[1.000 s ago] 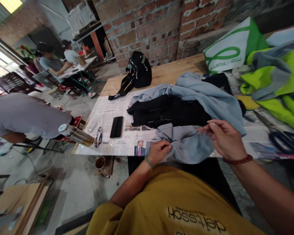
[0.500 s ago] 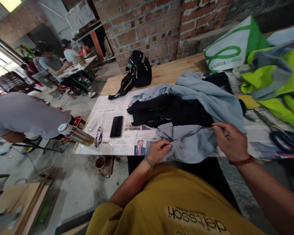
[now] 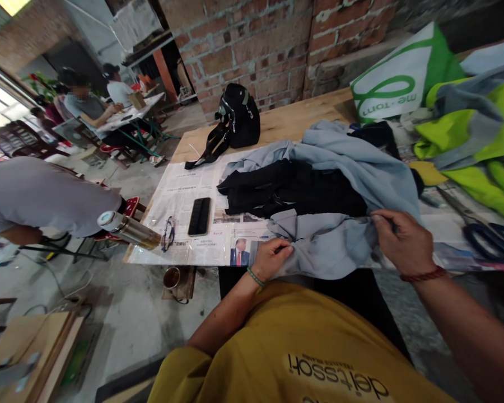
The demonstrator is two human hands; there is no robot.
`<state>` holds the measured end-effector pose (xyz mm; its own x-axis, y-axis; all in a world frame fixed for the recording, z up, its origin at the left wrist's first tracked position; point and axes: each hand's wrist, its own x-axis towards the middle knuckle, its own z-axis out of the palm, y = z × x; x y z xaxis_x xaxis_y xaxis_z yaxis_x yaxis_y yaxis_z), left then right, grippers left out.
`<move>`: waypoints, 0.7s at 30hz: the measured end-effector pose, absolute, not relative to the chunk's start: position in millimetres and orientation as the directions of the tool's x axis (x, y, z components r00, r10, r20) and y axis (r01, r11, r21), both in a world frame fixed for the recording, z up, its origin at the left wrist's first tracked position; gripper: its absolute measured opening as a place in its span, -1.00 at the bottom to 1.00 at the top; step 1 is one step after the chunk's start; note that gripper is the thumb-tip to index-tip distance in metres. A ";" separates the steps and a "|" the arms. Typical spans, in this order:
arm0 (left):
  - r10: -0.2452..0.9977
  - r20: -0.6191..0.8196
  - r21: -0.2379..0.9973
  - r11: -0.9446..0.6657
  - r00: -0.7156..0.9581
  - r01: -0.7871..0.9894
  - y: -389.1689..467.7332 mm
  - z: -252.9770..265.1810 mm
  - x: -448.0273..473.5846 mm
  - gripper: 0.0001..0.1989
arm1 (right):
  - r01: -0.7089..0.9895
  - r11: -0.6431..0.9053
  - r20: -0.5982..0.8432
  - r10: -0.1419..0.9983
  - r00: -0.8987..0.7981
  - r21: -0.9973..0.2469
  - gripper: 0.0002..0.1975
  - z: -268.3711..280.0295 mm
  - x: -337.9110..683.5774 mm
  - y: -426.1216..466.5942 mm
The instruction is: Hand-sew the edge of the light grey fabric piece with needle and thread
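Grey-blue cloth [image 3: 331,249] lies bunched along the near edge of the table and hangs slightly over it. My left hand [image 3: 273,256], with a green bead bracelet at the wrist, is closed in a pinch on its left end. My right hand [image 3: 397,238], wearing a red cord bracelet, has thumb and forefinger pressed together at the cloth's right side. What lies between those fingertips is too small to make out. Black cloth [image 3: 302,187] is spread over the grey-blue material, just beyond both hands.
Large dark-handled scissors [image 3: 489,238] lie at the right, near yellow-green clothing [image 3: 491,131]. A phone [image 3: 200,216], glasses [image 3: 168,234] and a steel flask [image 3: 128,229] are on the left. A black bag [image 3: 238,117] stands behind. Another person [image 3: 46,196] sits at the left.
My right hand has moved a little to the right, fingertips still pinched. My left hand has stayed in place on the cloth.
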<state>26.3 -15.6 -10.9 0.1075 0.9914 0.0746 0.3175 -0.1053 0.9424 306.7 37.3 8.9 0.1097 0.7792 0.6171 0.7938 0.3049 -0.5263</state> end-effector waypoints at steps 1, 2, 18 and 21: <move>0.991 0.076 0.943 -0.107 0.108 0.314 -15.6 -10.8 26.2 -0.84 | 0.794 0.308 0.619 0.778 0.107 -0.524 -0.77 8.0 307.0 37.6; 0.991 0.075 0.944 -0.106 0.107 0.313 -15.7 -10.6 26.1 -0.84 | 0.795 0.311 0.623 0.775 0.106 -0.522 -0.76 7.2 307.2 37.9; 0.988 0.104 0.927 -0.140 0.118 0.348 -15.3 -11.4 26.7 -0.84 | 0.733 0.475 0.675 0.737 -0.029 -0.487 -0.78 10.4 274.6 29.3; 0.985 0.122 0.926 -0.157 0.123 0.344 -15.2 -11.5 26.8 -0.84 | 0.675 0.481 0.604 0.794 -0.065 -0.560 -0.78 13.7 262.0 23.1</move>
<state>26.8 -15.2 -11.5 0.1229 0.9850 0.1215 0.3435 -0.1571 0.9259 262.0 23.1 13.7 -0.0646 0.7943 0.6041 0.6746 0.4808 -0.5601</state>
